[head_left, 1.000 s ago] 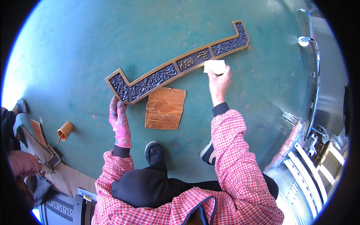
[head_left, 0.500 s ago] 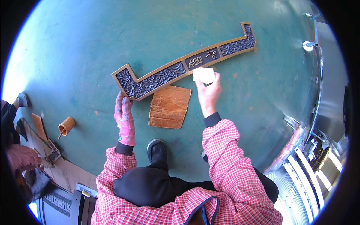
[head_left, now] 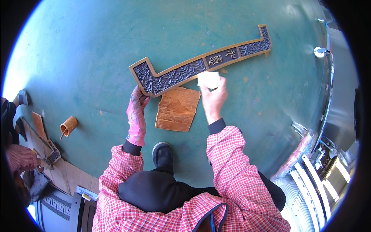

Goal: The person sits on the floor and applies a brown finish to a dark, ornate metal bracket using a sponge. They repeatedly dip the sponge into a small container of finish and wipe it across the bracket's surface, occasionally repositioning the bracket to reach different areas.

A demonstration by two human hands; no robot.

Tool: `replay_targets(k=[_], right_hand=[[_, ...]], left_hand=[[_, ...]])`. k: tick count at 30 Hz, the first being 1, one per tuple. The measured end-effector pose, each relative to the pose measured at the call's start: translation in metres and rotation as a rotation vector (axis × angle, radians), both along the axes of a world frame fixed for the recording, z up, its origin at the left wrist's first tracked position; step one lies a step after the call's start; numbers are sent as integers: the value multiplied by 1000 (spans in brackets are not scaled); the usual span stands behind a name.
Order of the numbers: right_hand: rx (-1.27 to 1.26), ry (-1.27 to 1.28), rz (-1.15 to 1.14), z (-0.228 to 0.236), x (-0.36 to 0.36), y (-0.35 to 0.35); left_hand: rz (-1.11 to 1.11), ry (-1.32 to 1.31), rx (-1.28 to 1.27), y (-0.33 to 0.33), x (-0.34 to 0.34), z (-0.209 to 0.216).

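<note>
A long ornamental metal panel (head_left: 176,78), bronze-edged with dark scrollwork and a short upturned arm at each end, lies slantwise ahead of me. My left hand (head_left: 136,112), in a stained pink glove, grips its near left corner; the fingertips are partly hidden by the edge. Bare of any glove, my right hand (head_left: 215,98) is closed round a white folded pad (head_left: 209,80) at the panel's near edge, below the middle section. Whether the pad touches the panel I cannot tell. A worn brown rectangular board (head_left: 177,110) lies between my hands, close to the panel.
On the green floor at left stands a brown cup-like container (head_left: 68,126) with a stick in it. Another person's sleeve (head_left: 22,158) shows at the left rim, near grey panels. White curved strips (head_left: 311,191) and plastic-wrapped pieces are at lower right. My dark shoe (head_left: 162,156) rests near the board.
The panel has shifted to the right, my left hand moving along with it. My right hand and the white pad have stayed nearly in place, now nearer the panel's left section.
</note>
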State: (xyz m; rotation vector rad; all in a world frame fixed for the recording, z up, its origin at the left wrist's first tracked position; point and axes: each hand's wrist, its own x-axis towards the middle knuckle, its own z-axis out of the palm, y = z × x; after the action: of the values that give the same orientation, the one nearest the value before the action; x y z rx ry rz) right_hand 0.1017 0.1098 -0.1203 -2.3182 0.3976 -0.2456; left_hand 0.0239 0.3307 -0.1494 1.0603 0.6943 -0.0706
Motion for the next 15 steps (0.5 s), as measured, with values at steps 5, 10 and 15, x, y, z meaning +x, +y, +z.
replay_targets(k=[5, 10, 15], right_hand=[[53, 112, 295, 1, -40, 50], [154, 1, 33, 9, -16, 21], [-14, -5, 154, -8, -30, 46]], left_hand=[[-55, -33, 29, 5, -2, -2], [-111, -60, 47, 12, -4, -1], [-125, -28, 19, 7, 3, 5]])
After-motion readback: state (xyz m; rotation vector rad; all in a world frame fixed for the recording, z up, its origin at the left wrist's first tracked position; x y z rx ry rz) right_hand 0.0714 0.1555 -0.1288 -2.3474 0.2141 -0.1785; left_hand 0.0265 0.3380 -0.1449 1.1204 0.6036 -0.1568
